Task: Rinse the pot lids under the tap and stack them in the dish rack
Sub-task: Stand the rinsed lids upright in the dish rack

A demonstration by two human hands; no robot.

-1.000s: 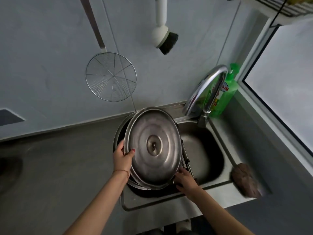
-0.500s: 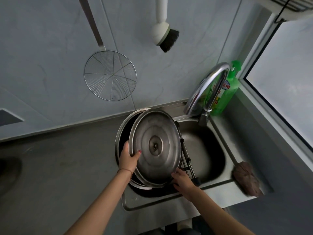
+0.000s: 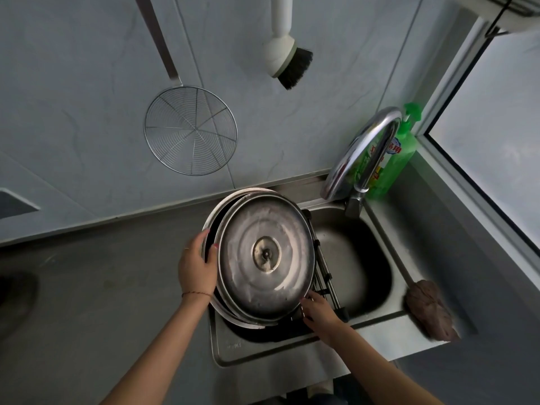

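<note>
A large steel pot lid [image 3: 264, 255] stands tilted on edge over the left side of the sink, its knob facing me. Behind it leans a second, larger lid [image 3: 213, 217], only its rim showing. My left hand [image 3: 196, 266] grips the left rims of the lids. My right hand [image 3: 317, 311] holds the front lid's lower right edge. The wire dish rack [image 3: 324, 276] lies across the sink just right of the lids, mostly hidden. The tap [image 3: 361, 159] arches over the right basin; no water shows.
The sink basin [image 3: 359, 267] is dark to the right of the rack. A green soap bottle [image 3: 394, 159] stands behind the tap. A brown scrubber [image 3: 429, 312] lies on the sink's right rim. A wire skimmer [image 3: 191, 130] and a brush [image 3: 287, 61] hang on the wall.
The front lid has shifted a little to the right and tilted more upright, uncovering more of the rear lid's rim. Both hands stayed on the edges.
</note>
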